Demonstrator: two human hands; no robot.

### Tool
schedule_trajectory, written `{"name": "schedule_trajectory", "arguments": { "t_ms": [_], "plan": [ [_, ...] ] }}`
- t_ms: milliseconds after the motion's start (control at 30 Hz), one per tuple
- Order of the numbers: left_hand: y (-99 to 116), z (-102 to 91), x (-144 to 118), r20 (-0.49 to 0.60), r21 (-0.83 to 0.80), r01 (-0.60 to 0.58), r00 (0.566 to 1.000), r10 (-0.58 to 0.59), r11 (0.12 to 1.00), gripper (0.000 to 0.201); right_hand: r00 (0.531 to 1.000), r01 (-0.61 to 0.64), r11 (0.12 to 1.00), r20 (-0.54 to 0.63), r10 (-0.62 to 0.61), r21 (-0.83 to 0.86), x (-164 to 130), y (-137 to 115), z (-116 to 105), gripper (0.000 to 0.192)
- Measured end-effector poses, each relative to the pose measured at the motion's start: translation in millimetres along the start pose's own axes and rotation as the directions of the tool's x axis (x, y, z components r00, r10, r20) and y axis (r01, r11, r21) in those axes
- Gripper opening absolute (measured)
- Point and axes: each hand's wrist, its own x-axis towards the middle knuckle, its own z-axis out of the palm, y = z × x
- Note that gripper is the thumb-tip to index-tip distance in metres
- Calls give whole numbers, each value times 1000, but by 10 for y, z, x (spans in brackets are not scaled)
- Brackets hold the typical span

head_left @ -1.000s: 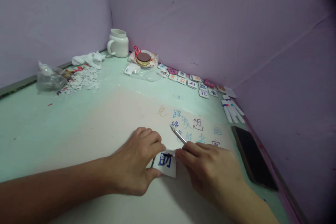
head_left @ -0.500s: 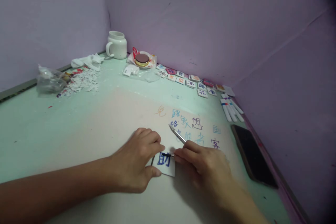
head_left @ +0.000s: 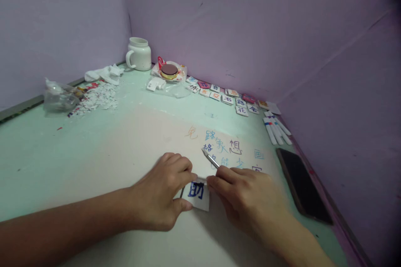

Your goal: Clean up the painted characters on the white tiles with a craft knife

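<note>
A small white card (head_left: 198, 195) with a dark blue character lies on the pale table (head_left: 94, 162). My left hand (head_left: 161, 194) pinches it by its left side, thumb under its lower edge and fingers curled over its top. My right hand (head_left: 247, 200) grips a thin silver pen-like tool (head_left: 210, 159). Its rear end points up and away, and its working end sits at the card's top edge, hidden by my fingers. Coloured characters (head_left: 225, 146) are written on the table just beyond my hands.
A black phone (head_left: 302, 185) lies at the right edge. White markers (head_left: 276, 127) and a row of character tiles (head_left: 225, 96) line the far right wall. A white mug (head_left: 138, 54), a tin on a wrapper (head_left: 169, 71), paper scraps (head_left: 97, 96) and a plastic bag (head_left: 59, 96) sit at the back.
My right hand slid slightly left and back along the card's top edge. The left hand and card stayed put.
</note>
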Motion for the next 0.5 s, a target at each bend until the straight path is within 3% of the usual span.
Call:
{"name": "schedule_trajectory", "arguments": {
  "t_ms": [167, 500],
  "plan": [
    [-20, 20, -2, 3, -2, -16, 1000, 16, 1000, 29, 999, 35, 991, -18, -33, 132, 10, 93, 51, 22],
    [-27, -60, 22, 102, -34, -31, 994, 35, 999, 30, 970, 135, 931, 145, -193, 339, 242, 351, -15, 19]
  ]
}}
